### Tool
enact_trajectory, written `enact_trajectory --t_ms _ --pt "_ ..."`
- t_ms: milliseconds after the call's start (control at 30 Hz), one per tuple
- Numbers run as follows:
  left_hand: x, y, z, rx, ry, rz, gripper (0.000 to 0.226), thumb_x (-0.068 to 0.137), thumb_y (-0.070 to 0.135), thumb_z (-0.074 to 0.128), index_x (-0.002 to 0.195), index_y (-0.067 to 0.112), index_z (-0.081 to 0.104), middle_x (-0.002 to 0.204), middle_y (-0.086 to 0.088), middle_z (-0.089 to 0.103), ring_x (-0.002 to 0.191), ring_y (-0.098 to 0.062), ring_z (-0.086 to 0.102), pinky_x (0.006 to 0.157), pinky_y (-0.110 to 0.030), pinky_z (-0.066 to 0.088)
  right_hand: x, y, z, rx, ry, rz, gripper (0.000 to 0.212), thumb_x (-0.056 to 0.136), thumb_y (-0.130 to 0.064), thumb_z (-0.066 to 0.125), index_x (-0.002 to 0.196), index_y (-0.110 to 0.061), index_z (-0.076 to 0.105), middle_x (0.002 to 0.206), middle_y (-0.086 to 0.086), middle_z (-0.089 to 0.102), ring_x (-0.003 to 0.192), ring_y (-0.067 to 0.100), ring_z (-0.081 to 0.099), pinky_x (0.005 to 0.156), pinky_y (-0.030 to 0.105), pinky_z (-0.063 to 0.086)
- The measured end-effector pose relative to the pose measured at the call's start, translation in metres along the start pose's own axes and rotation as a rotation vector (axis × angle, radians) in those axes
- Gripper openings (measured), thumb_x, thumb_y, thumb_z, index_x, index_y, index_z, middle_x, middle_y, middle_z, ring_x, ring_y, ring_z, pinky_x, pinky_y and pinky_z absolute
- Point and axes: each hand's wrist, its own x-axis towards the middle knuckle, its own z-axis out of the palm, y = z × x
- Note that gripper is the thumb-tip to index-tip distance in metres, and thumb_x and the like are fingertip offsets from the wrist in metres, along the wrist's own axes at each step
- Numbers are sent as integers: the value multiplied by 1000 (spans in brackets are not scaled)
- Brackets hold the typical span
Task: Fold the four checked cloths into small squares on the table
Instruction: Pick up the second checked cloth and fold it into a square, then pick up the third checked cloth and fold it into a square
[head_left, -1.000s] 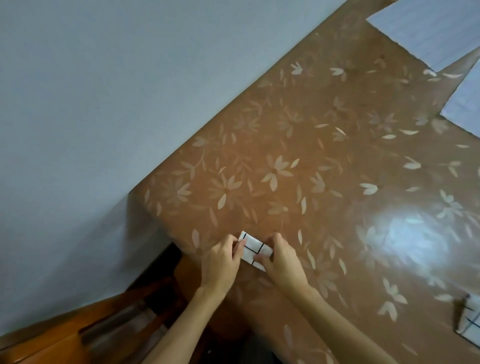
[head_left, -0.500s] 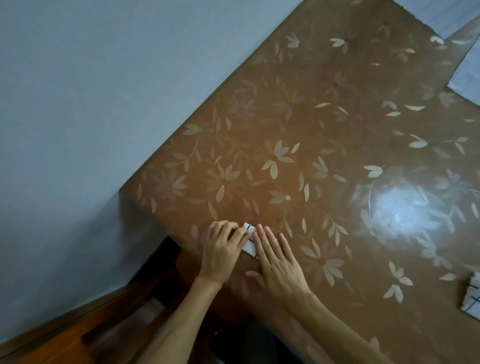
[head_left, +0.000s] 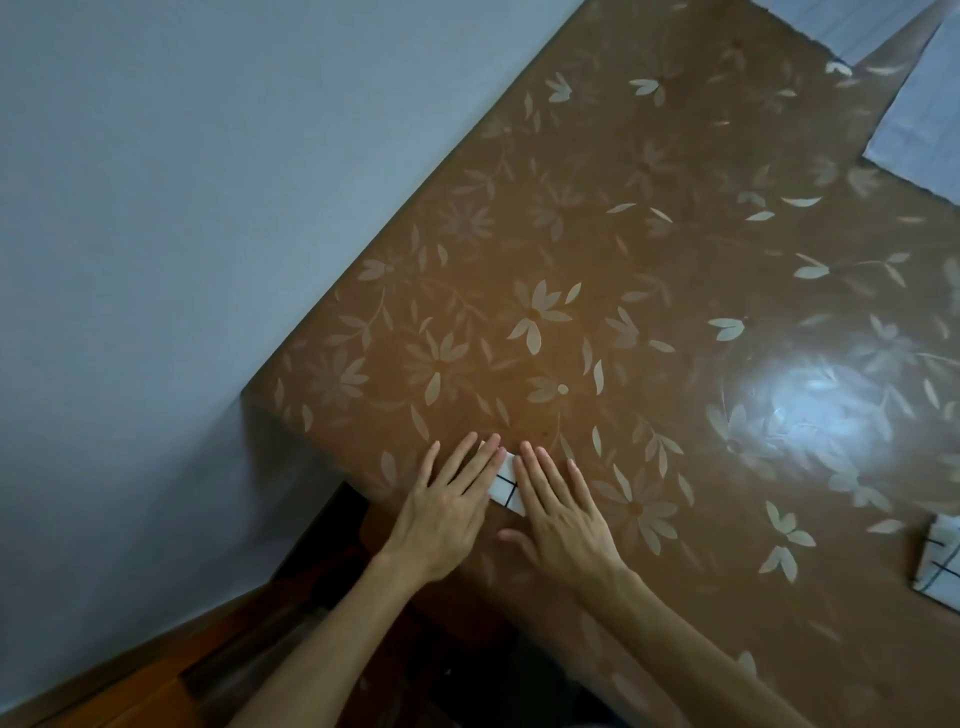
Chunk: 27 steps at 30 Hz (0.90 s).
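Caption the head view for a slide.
Left hand and right hand press a checked cloth flat on the floral table; a second cloth lies folded far right.

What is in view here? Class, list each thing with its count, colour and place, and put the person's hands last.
table: one, brown cover with pale flowers, middle and right.
folded checked cloth: one, white with dark lines, near the table's edge, under both hands.
second folded checked cloth: one, white with dark lines, on the table at the right frame edge.
pale sheets: two, pale blue-white, on the table's far top right, cut off by the frame.
wall: one, grey-blue, left.
wood: brown-orange, bottom left; cannot tell what it is.
left hand: one, flat, pressing the cloth's left part.
right hand: one, flat, pressing its right part.
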Motion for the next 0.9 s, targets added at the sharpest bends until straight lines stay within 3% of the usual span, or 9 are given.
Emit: enact_trajectory --t_ms 100,267,400,500,600,900 --pt "2 25 -13 -124 25 -100 57 102 29 24 158 20 25 167 0 20 156 -17 9 125 -49 19 -4 9 -17 77 39 -1 76 104 -56 5 142 -7 51 151 10 47 138 25 48 119 41 29" --pt "4 68 -38 -234 60 -114 60 99 37 20 150 15 44 158 -5 40 151 -22 27 126 -38 15 -44 25 -47 284 166 49 58 99 -43 24 143 -14 49 151 6 49 141 24 45 114 41 35" --pt "-2 114 -46 -248 110 -58 36 101 19 46 133 15 61 138 -3 59 134 -19 49 116 -38 39 -101 45 -54 356 229 161 53 95 -35 25 135 -16 54 140 2 58 132 22 52 110 37 34" --pt "-13 164 -40 -200 66 47 34 96 14 55 129 15 64 129 -2 62 125 -18 55 108 -35 46 -152 65 -47 401 287 309 42 99 -27 35 134 -16 55 134 1 60 126 20 53 109 36 32" --pt "-21 218 -32 -182 -22 116 35 99 18 52 133 18 59 130 3 59 122 -14 54 102 -26 44 -207 87 -31 455 328 434 40 97 -17 47 136 -15 54 133 2 59 124 21 53 106 36 35" --pt "-46 407 -5 -119 -186 330 38 100 18 52 138 22 54 131 5 59 117 -15 59 92 -26 50 -418 142 23 635 518 788 41 93 -19 53 134 -14 56 130 6 63 119 24 59 103 39 48"
